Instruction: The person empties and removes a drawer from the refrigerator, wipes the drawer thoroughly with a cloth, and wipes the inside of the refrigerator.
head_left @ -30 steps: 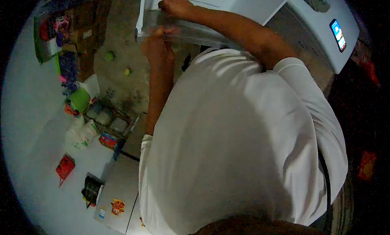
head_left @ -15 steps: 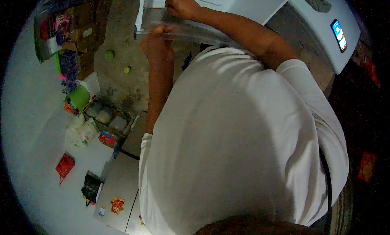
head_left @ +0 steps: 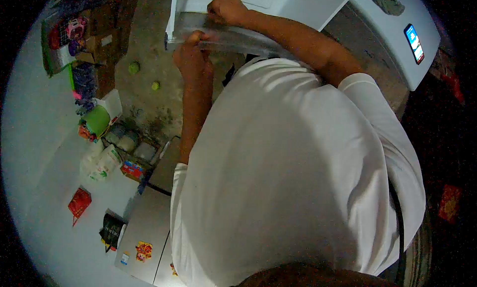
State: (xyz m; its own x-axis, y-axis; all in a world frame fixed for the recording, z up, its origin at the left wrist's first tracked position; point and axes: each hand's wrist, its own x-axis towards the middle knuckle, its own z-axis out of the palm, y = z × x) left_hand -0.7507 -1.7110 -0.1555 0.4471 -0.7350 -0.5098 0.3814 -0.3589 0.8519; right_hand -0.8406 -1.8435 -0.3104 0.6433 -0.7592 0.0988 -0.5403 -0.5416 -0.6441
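Note:
My left hand [head_left: 193, 58] is closed at the edge of a transparent plastic panel [head_left: 233, 40], its thumb showing over the top. Just above and to the right, my right hand [head_left: 227, 10] is curled with its fingers bent down over the inner side of the panel. Whatever its fingertips hold, if anything, is hidden. The panel runs along the front of a white open compartment [head_left: 303, 6], which has a pale raised wall inside.
A lit phone [head_left: 414, 43] and a grey cloth [head_left: 385, 1] lie on a white surface at the upper right. Two green balls [head_left: 134, 67] rest on the floor. Cardboard boxes [head_left: 102, 43], bags [head_left: 102, 163] and a green container [head_left: 96, 120] stand at the left.
My right hand has moved a little to the right and slightly down along the panel. My left hand has stayed at nearly the same place on the edge.

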